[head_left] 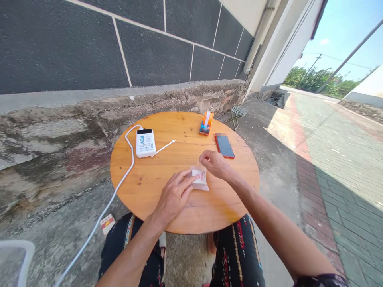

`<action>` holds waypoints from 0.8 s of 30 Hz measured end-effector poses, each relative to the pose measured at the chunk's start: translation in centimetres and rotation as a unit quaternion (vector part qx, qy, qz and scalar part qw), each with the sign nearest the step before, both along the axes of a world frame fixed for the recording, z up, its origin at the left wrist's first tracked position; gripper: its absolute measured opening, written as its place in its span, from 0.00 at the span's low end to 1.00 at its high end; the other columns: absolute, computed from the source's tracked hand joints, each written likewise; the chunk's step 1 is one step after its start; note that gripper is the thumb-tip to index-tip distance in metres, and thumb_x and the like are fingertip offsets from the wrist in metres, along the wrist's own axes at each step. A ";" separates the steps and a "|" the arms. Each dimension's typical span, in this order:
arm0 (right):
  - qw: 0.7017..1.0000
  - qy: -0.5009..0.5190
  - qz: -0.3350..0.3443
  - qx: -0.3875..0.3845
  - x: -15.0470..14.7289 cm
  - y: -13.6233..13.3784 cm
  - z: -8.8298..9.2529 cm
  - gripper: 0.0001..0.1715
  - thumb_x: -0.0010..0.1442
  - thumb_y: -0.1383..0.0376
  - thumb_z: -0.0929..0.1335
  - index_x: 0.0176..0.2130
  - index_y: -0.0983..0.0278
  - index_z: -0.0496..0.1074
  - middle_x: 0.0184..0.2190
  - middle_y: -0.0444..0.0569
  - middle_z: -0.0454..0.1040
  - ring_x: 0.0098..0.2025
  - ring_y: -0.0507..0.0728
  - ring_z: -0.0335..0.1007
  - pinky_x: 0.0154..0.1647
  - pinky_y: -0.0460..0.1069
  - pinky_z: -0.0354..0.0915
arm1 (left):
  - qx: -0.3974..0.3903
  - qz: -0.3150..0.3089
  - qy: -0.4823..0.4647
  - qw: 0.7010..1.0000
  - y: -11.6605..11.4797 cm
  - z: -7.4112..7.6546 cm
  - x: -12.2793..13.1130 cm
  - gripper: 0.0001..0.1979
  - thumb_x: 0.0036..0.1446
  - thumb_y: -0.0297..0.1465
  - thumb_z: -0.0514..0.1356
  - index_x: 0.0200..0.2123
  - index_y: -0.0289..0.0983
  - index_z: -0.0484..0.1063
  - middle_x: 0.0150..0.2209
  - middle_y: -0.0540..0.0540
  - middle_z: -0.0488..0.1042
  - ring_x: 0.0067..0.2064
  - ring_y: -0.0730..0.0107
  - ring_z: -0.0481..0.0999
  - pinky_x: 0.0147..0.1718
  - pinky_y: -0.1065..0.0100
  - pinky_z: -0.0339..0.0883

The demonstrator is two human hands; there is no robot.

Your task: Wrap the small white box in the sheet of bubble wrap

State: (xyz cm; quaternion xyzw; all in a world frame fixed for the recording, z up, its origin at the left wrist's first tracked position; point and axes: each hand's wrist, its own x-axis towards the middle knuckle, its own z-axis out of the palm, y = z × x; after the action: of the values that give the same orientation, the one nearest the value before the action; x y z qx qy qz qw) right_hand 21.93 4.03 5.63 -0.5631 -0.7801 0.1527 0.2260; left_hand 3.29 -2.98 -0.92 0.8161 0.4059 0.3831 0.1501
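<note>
A small white packet with reddish print lies near the middle of the round wooden table. My left hand rests on its left side, fingers extended over its top. Just above and right of the packet is my right hand, its fingers curled together; whatever it may pinch is too small to make out. Beyond it lies a phone with a red edge. An orange and blue tape dispenser stands near the far edge.
A white power bank with a short cable sits at the left, and a long white cable runs off the table. A folding stool stands behind. A small box lies on the ground by my leg.
</note>
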 end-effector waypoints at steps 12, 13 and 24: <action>0.998 -0.022 -0.054 -0.018 -0.9 2.2 1.6 0.10 0.56 0.69 0.63 0.30 0.67 0.74 0.27 0.47 0.77 0.28 0.51 0.68 0.28 0.44 0.57 | 0.046 0.008 -0.023 0.999 -0.5 0.2 0.0 0.11 0.57 0.25 0.56 0.44 0.40 0.71 0.56 0.42 0.64 0.55 0.60 0.67 0.52 0.58 0.65; 0.998 -0.021 -0.063 -0.012 -1.1 2.2 1.8 0.10 0.56 0.69 0.63 0.30 0.67 0.74 0.28 0.48 0.77 0.29 0.52 0.69 0.28 0.44 0.57 | 0.048 0.006 -0.020 0.999 -0.5 0.3 0.0 0.10 0.58 0.25 0.56 0.43 0.40 0.71 0.56 0.42 0.64 0.55 0.60 0.67 0.52 0.57 0.65; 0.991 -0.071 -0.112 0.021 -1.1 3.6 3.3 0.11 0.56 0.69 0.63 0.30 0.65 0.75 0.29 0.49 0.77 0.32 0.54 0.71 0.30 0.45 0.59 | 0.045 -0.041 -0.060 0.996 -0.9 0.6 -0.1 0.05 0.57 0.24 0.56 0.36 0.38 0.67 0.40 0.44 0.72 0.49 0.64 0.71 0.48 0.62 0.66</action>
State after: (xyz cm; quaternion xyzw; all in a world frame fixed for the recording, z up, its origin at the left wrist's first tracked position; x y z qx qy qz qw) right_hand 20.81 7.62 8.89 -0.6511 -0.7294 0.0695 0.1979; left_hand 3.21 -3.87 -0.31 0.8135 0.3443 0.4429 0.1533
